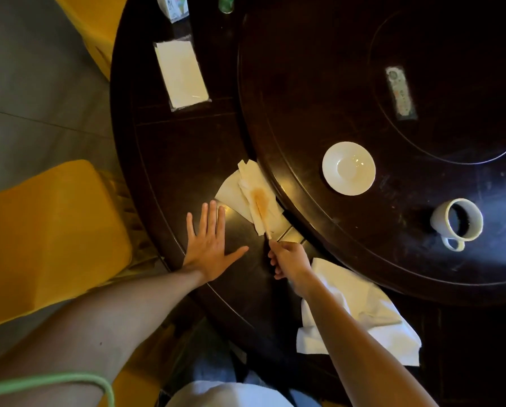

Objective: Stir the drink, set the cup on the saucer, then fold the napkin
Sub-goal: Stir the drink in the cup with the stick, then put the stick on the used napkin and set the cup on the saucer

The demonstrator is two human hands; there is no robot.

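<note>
Nearest the person, at about 5 o'clock in the view, a loose white napkin (360, 312) lies rumpled and unfolded on the dark table (181, 148), partly under the right forearm; folding it looks like the last step, not yet begun.

Just ahead, the right hand (288, 258) is closed around the near end of a pale stirring stick (262, 214), fingers curled tight on it. The stick slants up toward 11 o'clock and its far end rests on a stained paper tissue (254, 192) — a brown patch there suggests the wet tip is being laid down or wiped so the drink does not mark the wood. The left hand (209, 243), at 9 o'clock of the right, is spread flat with all fingers open and grasps nothing; the palm seems pressed to the table, probably to steady the reach.

Farther out, on the raised round turntable (304, 83), the empty saucer (348, 168) sits at about 1 o'clock from the stick. The cup (457, 221), dark drink inside and handle toward the person, stands well apart from it at 3 o'clock — so the cup is still to be set on the saucer.

At the far edge, near 11 o'clock, a flat white packet (181, 74) lies untouched.
</note>
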